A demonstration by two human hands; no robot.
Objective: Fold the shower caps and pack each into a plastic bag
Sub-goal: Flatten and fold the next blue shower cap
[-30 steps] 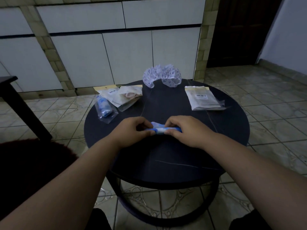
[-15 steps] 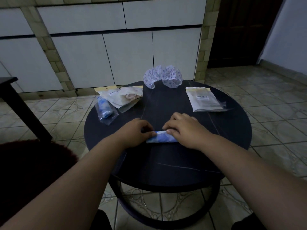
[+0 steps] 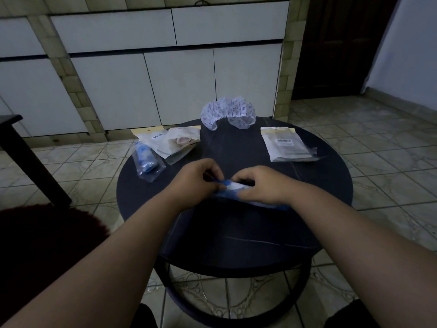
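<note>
A folded blue and white shower cap lies at the middle of the round dark table. My left hand pinches its left end. My right hand grips its right part, and a blue strip of the cap shows below that wrist. A white patterned shower cap lies unfolded at the far edge. At the left, a clear plastic bag holds a rolled blue cap.
Two more packets overlap at the back left of the table, one with a pinkish cap inside. A stack of plastic bags lies at the back right. White cabinets stand behind; a dark seat is at the left.
Both hands have stayed on the blue cap and shifted their grip on it. The cap now reaches further out under my right wrist. The other items have not moved.
</note>
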